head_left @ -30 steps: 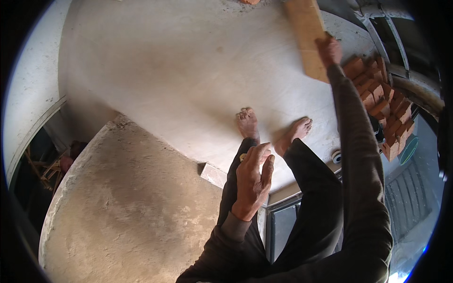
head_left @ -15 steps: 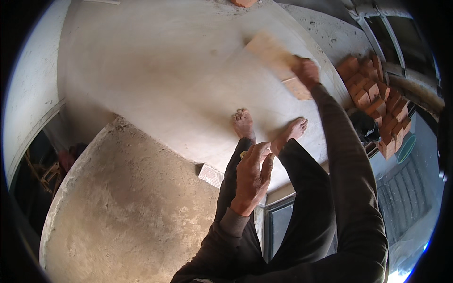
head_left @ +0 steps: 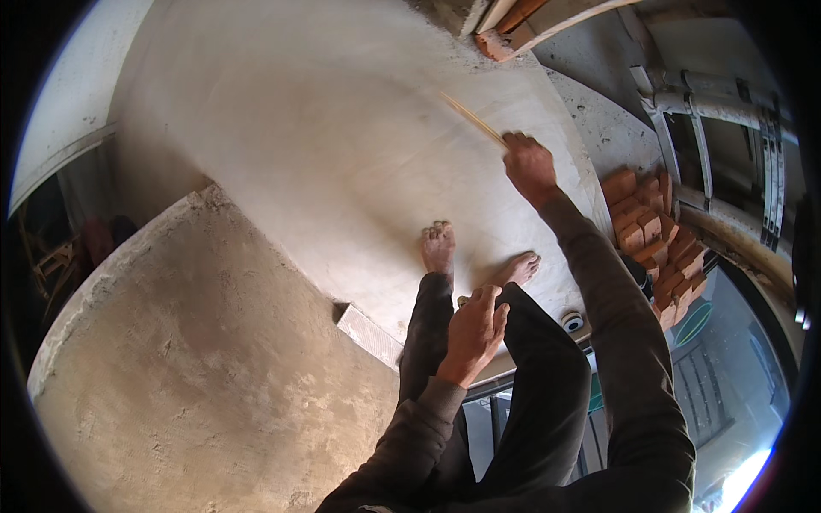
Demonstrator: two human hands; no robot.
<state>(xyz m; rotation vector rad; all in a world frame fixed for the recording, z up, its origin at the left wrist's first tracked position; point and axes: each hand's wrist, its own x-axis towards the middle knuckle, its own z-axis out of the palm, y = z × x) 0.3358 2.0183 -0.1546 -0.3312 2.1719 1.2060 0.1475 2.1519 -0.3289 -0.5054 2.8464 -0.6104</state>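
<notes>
A thin tan board (head_left: 472,117) juts up and left from my right hand (head_left: 530,168). My right hand is closed round its near end, and the board shows nearly edge-on. It is over the pale, smooth floor surface (head_left: 325,154), but I cannot tell whether it touches that surface. My left hand (head_left: 476,333) is by my knees with loosely bent fingers and the thumb apart. Nothing shows in its grip, though some fingers are hidden. A small yellowish spot by those fingers is too small to name. My bare feet (head_left: 438,248) stand on the pale surface.
A rough brown slab (head_left: 214,359) with a broken edge lies at lower left. Beside it is a pale patterned block (head_left: 370,335). Stacked red bricks (head_left: 658,239) stand at right, near metal framing (head_left: 697,145). A white round fitting (head_left: 572,321) is by my right leg.
My right hand has moved left and slightly down. The board has turned from its broad face to nearly edge-on. The view has shifted, bringing the round fitting into sight.
</notes>
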